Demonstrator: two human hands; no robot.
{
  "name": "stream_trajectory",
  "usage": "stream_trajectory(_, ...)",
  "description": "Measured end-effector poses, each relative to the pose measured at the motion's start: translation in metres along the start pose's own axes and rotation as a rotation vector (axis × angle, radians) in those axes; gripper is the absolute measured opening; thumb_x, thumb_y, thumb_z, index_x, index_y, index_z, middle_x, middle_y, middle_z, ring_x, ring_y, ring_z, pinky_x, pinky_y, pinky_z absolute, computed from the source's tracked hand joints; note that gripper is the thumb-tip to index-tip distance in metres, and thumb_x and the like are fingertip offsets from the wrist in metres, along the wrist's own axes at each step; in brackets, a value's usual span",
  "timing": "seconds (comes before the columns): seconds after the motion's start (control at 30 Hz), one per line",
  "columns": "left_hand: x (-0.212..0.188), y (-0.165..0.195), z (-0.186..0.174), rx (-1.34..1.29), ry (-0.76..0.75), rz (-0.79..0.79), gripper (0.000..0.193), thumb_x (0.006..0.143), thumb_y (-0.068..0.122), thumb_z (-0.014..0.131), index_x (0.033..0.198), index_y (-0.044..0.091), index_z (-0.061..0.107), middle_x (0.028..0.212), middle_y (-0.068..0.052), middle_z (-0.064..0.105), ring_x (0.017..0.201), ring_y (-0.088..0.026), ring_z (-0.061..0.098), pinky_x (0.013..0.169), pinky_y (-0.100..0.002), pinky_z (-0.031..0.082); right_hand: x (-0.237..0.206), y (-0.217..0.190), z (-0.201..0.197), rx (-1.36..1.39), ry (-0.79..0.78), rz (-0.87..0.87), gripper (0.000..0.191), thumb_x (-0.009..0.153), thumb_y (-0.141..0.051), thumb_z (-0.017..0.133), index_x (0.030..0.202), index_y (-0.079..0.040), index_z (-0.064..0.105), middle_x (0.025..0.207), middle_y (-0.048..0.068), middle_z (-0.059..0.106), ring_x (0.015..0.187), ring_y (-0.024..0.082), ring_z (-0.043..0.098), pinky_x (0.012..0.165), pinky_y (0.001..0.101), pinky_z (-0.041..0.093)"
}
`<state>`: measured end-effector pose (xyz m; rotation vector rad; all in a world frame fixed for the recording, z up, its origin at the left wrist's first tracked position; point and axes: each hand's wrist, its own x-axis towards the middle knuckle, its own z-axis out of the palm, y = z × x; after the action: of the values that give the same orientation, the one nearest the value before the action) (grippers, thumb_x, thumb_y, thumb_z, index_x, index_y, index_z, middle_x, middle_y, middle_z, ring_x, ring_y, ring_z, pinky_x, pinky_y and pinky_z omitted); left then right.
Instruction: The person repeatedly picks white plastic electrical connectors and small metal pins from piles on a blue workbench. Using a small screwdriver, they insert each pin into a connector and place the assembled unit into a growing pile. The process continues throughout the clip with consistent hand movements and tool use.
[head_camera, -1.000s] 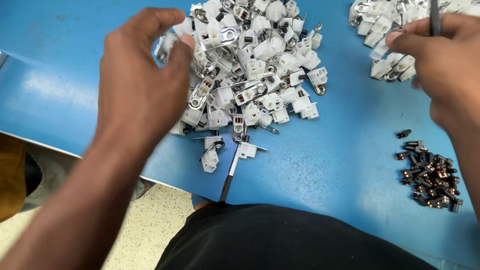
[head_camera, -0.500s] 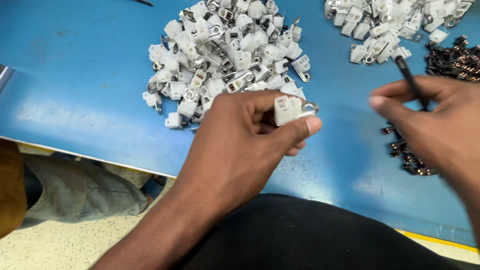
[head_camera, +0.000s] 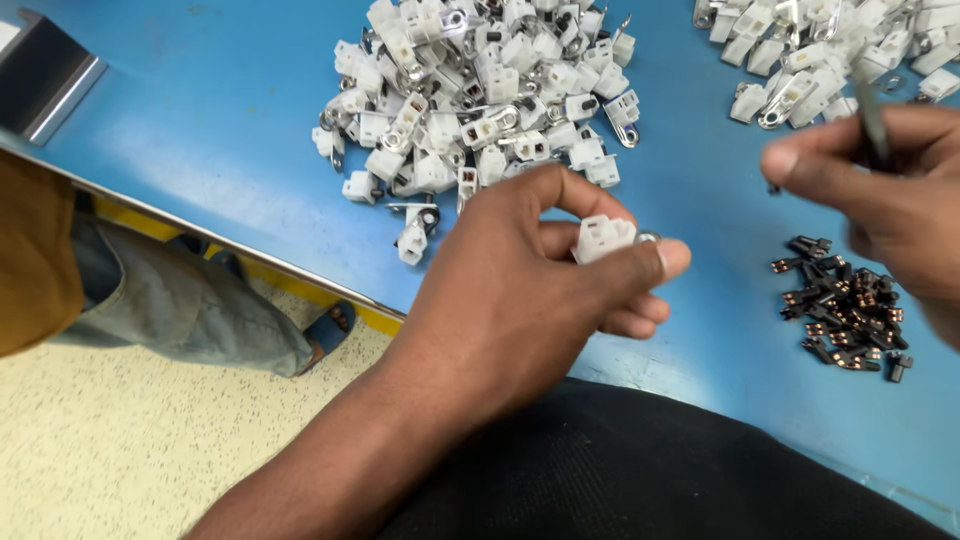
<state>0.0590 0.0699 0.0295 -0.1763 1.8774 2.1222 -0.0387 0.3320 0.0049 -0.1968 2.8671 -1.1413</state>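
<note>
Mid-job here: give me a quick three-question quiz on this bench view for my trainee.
1. True or false: the left hand pinches a single white plastic connector in its fingertips.
2. Which lies on the blue table directly below the right hand? A) a small heap of dark metal terminals B) a roll of tape C) a pair of scissors
3. Fill in: the right hand holds a thin dark ____ between thumb and fingers.

Key
1. True.
2. A, the dark terminals; the big pile of white connectors lies beyond the left hand.
3. Tool, a slim rod; its tip is hidden.
</note>
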Motion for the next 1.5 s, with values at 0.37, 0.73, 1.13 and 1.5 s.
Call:
stream_trajectory(0.37,0.016,0.017,0.007,0.102,0.017,0.251,0.033,0.085,0.032,0.081,0.095,0.002,0.072,0.074,-0.007,0.078,0.065,-0.008,0.079,0.061,-0.022,0.07,-0.033,-0.094,0.021,0.495,0.036,-0.039,0.014,0.096,-0.024,0.07,0.103,-0.012,0.071,0.086,0.005,0.071,0.053,0.0,0.055,0.04,0.0193,0.036)
stream_trajectory(0.73,0.033,0.021,-0.076,0.183,-0.261,0.219,0.029,0.087,0.026,0.079,0.099,0.0,0.077,0.075,-0.006,0.08,0.068,-0.007,0.081,0.067,-0.023,0.068,-0.052,-0.158,0.075,0.157,0.279,-0.077,0.017,0.106,-0.022,0.069,0.113,-0.007,0.068,0.094,0.01,0.069,0.058,0.006,0.053,0.05,0.022,0.04)
stream_trajectory(1.13,0.032,0.023,-0.098,0.045,-0.362,0.217,0.031,0.084,0.025,0.082,0.099,-0.002,0.077,0.076,-0.007,0.079,0.067,-0.008,0.08,0.062,-0.022,0.07,-0.059,-0.171,0.071,0.168,0.153,-0.025,0.034,0.105,-0.027,0.051,0.128,-0.003,0.059,0.12,0.014,0.063,0.096,0.019,0.065,0.082,0.0351,0.052)
stream_trajectory(1.5,0.016,0.029,-0.054,0.124,-0.24,0.204,0.026,0.081,0.027,0.084,0.091,0.003,0.079,0.072,-0.004,0.079,0.061,-0.005,0.074,0.059,-0.021,0.066,-0.04,-0.127,0.035,0.223,-0.041,-0.419,0.056,0.123,-0.045,0.023,0.144,0.004,0.042,0.147,0.021,0.057,0.147,0.03,0.058,0.125,0.0445,0.045)
